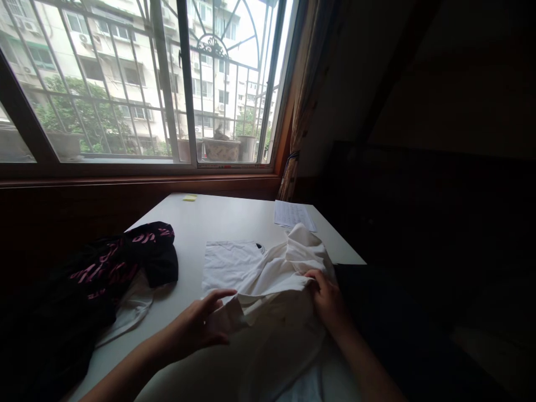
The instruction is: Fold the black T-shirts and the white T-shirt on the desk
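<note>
A crumpled white shirt (pixel 288 279) is raised over the near part of the table, its hem stretched between my hands. My left hand (pixel 201 324) has its fingers around the left end of that hem, with part of the cloth hiding them. At the right end, my right hand (pixel 329 298) is closed on the edge, thumb and fingers pinching the fabric. Loose cloth hangs below in shadow. Just behind it lies a flat, folded white T-shirt (pixel 230 259) with a dark patch at its neckline, partly covered by the raised shirt.
On the white table (pixel 234 215), dark clothing with pink lettering (pixel 109 262) is heaped at left, white cloth (pixel 134 307) beneath it. Printed sheets (pixel 293 214) lie at the far right, a yellow sticky note (pixel 190 197) at the far edge. Beyond stands a barred window (pixel 188 84).
</note>
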Tool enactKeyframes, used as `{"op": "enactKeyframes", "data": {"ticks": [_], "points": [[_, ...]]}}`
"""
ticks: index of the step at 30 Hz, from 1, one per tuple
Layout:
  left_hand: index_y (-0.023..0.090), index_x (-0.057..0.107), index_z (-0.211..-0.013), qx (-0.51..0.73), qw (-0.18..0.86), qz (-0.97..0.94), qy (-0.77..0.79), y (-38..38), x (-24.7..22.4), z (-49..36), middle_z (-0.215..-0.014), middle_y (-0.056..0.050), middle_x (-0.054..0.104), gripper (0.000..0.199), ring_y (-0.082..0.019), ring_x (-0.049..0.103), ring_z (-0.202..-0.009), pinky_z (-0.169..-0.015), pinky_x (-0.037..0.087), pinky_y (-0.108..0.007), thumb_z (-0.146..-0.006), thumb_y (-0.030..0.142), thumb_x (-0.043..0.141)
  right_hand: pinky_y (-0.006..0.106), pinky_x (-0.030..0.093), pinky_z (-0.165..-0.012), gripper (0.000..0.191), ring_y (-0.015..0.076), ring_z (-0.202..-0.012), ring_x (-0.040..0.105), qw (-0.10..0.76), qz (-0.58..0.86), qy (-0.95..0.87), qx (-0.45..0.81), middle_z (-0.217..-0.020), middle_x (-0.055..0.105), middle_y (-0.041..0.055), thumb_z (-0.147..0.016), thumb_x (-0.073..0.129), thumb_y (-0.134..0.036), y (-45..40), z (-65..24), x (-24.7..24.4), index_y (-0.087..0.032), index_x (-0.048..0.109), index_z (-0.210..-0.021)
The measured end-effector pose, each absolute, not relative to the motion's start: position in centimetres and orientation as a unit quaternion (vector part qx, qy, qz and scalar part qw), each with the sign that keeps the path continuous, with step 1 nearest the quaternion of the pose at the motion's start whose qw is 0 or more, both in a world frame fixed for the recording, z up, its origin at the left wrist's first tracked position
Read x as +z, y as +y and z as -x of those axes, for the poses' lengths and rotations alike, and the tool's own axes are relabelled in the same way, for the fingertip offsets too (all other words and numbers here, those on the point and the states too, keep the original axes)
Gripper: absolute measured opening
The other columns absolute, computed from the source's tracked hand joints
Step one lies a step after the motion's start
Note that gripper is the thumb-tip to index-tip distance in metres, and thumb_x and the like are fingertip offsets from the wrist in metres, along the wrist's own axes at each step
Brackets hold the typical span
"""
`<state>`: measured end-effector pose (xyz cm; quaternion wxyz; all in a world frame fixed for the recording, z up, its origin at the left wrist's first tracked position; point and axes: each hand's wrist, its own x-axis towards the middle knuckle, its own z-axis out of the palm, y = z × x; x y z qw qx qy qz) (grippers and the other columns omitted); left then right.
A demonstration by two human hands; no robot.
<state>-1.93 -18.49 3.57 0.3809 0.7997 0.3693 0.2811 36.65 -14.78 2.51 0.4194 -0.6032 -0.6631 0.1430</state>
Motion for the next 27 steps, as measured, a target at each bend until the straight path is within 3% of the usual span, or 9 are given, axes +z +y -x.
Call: {"op": "enactKeyframes", "data": {"ticks": [2,5,7,9,13,18,21,23,27], "points": [[0.032,0.039,-0.149,0.281,0.363,-0.806,0.374,-18.9,3.7,2.1,-0.108,-0.005,0.065,0.081,-0.019,0.059,-0.085,-0.076,0.050,-0.030,-0.079,0.042,0.080,0.046,0.049,-0.089,0.020,0.0306,-0.098,0.067,0.409,0.599,-0.659,0.200,-0.101,0.073,0.0060,-0.089,0.056,-0.041,-14.4,-37.0,1.9,-0.027,0.067,-0.100],[0.035,0.030,-0.155,0.273,0.317,-0.833,0.362,-18.7,3.9,2.5,-0.122,-0.008,0.061,0.085,-0.023,0.059,-0.102,-0.091,0.052,-0.039,-0.083,0.031,0.075,0.046,0.050,-0.090,0.028,0.0310,-0.098,0.068,0.389,0.585,-0.659,0.268,-0.100,0.074,0.0068,-0.085,0.062,-0.045,-13.9,-37.2,1.3,-0.024,0.070,-0.102],[0.033,0.027,-0.157,0.270,0.292,-0.856,0.330,-18.2,4.1,2.8,-0.134,-0.012,0.056,0.088,-0.028,0.054,-0.119,-0.102,0.048,-0.047,-0.083,0.028,0.074,0.047,0.049,-0.097,0.032,0.0311,-0.106,0.066,0.390,0.575,-0.668,0.266,-0.107,0.073,0.0081,-0.081,0.067,-0.043,-13.8,-37.2,1.3,-0.023,0.072,-0.106],[0.028,0.035,-0.154,0.259,0.286,-0.878,0.283,-17.7,4.5,2.9,-0.142,-0.014,0.051,0.083,-0.031,0.047,-0.131,-0.110,0.042,-0.049,-0.082,0.031,0.075,0.047,0.044,-0.105,0.035,0.0303,-0.117,0.062,0.393,0.556,-0.690,0.248,-0.118,0.070,0.0090,-0.078,0.070,-0.038,-13.9,-37.1,1.5,-0.023,0.072,-0.110],[0.025,0.062,-0.128,0.231,0.277,-0.899,0.247,-17.3,4.7,2.5,-0.132,-0.012,0.061,0.050,-0.030,0.055,-0.122,-0.105,0.047,-0.043,-0.081,0.036,0.075,0.046,0.038,-0.113,0.023,0.0277,-0.129,0.055,0.382,0.531,-0.726,0.213,-0.136,0.062,0.0095,-0.081,0.064,-0.030,-14.0,-36.9,1.5,-0.023,0.071,-0.101],[0.026,0.069,-0.109,0.220,0.244,-0.903,0.276,-17.1,3.7,1.9,-0.115,-0.007,0.069,0.021,-0.025,0.061,-0.109,-0.096,0.051,-0.036,-0.089,0.028,0.064,0.050,0.036,-0.116,0.032,0.0275,-0.133,0.052,0.384,0.527,-0.746,0.134,-0.138,0.061,0.0107,-0.084,0.055,-0.025,-13.6,-36.7,0.1,-0.024,0.065,-0.115],[0.023,0.066,-0.108,0.222,0.285,-0.868,0.341,-17.2,3.4,2.3,-0.106,-0.007,0.072,0.019,-0.022,0.066,-0.094,-0.086,0.054,-0.032,-0.095,0.029,0.053,0.053,0.039,-0.112,0.037,0.0309,-0.128,0.055,0.389,0.530,-0.745,0.111,-0.133,0.063,0.0144,-0.085,0.053,-0.022,-13.6,-36.4,-0.2,-0.023,0.062,-0.121],[0.022,0.066,-0.110,0.239,0.318,-0.837,0.375,-17.5,3.7,2.7,-0.099,-0.006,0.074,0.024,-0.021,0.067,-0.084,-0.080,0.055,-0.031,-0.098,0.035,0.049,0.054,0.043,-0.105,0.030,0.0332,-0.115,0.062,0.389,0.544,-0.731,0.133,-0.120,0.068,0.0153,-0.086,0.052,-0.024,-13.9,-36.1,0.2,-0.023,0.063,-0.114],[0.024,0.069,-0.115,0.338,0.368,-0.753,0.428,-18.2,5.5,3.1,-0.104,-0.009,0.076,0.045,-0.028,0.068,-0.099,-0.083,0.057,-0.036,-0.094,0.058,0.051,0.046,0.049,-0.088,0.013,0.0279,-0.087,0.065,0.404,0.560,-0.672,0.266,-0.087,0.069,0.0051,-0.088,0.055,-0.035,-15.1,-35.3,2.1,-0.026,0.062,-0.093]]}}
